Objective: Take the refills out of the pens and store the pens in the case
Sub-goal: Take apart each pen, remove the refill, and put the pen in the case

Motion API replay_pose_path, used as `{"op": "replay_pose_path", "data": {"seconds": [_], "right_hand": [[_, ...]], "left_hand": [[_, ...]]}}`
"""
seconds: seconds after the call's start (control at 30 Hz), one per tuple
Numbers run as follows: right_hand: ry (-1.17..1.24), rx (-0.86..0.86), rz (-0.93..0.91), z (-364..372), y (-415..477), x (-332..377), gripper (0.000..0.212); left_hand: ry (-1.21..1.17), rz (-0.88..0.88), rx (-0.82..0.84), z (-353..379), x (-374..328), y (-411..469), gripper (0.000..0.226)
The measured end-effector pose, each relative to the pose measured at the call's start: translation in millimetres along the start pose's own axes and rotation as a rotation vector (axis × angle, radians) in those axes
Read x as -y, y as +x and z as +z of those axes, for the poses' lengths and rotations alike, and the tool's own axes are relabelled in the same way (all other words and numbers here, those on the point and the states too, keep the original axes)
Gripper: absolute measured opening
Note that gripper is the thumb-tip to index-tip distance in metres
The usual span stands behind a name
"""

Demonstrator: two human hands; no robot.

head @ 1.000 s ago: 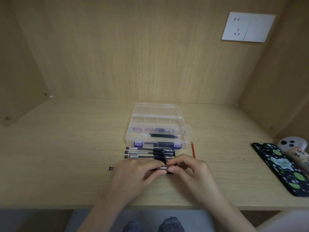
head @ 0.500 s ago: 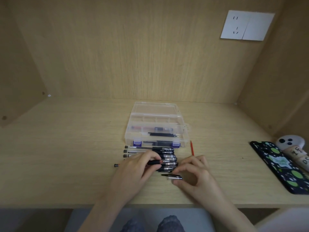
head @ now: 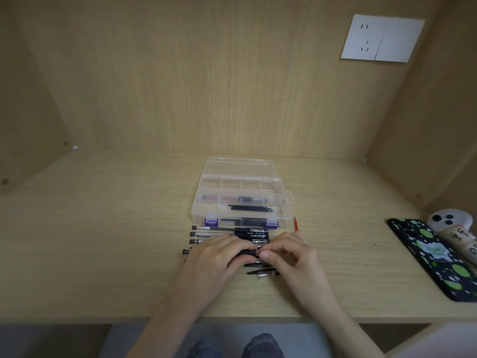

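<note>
- Half a second back the right grip [head: 291, 257] was nearer the counter's front edge, by a loose metal tip; it has since moved toward the case [head: 280, 180] and now meets the left grip [head: 219, 257].
- Left grip is clamped round the pen [head: 249, 253], fingers curled over its black rubbery sleeve. Right grip pinches the same pen's tip end between thumb and forefinger.
- That pen lies crosswise in front of the case, above the row of pens [head: 232, 232]; its capped end pokes out on the left.
- The loose metal tip [head: 263, 275] and a thin black piece beside it lie farther forward of the case on the counter [head: 103, 228].
- The case is clear hard plastic, rectangular, lid laid open behind it, with 2 blue latches in front. Thin black refills [head: 253, 208] lie inside.
- A red refill [head: 296, 223] lies at the case's front-right corner.
- Far right of the case, a dark green-spotted slab [head: 433, 257] and a white plush thing [head: 450, 220] run out of frame.
- The grips hide most of the row; I cannot count the pens.
</note>
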State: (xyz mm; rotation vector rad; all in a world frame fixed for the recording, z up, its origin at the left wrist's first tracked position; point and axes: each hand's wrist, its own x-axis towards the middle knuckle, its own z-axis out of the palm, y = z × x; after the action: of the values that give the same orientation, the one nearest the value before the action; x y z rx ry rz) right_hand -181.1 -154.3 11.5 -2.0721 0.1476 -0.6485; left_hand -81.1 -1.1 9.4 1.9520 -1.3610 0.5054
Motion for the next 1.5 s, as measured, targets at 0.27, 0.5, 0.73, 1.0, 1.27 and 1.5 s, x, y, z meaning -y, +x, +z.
{"op": "replay_pose_path", "data": {"seconds": [0.27,0.5,0.73,1.0,1.27,1.5], "right_hand": [[-0.057,-0.034,-0.089,0,0,2,0.011],[0.013,-0.052,-0.032,-4,-2,2,0.022],[0.088,0.005,0.04,-6,-1,6,0.027],[0.109,0.014,0.071,-7,-1,5,0.026],[0.069,0.005,0.058,-8,-1,3,0.015],[0.094,-0.061,0.112,-19,-5,3,0.022]], "left_hand": [[0.002,0.037,-0.037,-1,0,0,0.036],[0.012,0.041,-0.023,0,0,-1,0.033],[-0.006,0.008,-0.019,-2,-2,1,0.031],[-0.021,-0.015,-0.01,-2,-2,1,0.031],[-0.02,-0.017,0.006,-1,-2,1,0.031],[-0.019,-0.053,0.0,-3,-4,2,0.03]]}}
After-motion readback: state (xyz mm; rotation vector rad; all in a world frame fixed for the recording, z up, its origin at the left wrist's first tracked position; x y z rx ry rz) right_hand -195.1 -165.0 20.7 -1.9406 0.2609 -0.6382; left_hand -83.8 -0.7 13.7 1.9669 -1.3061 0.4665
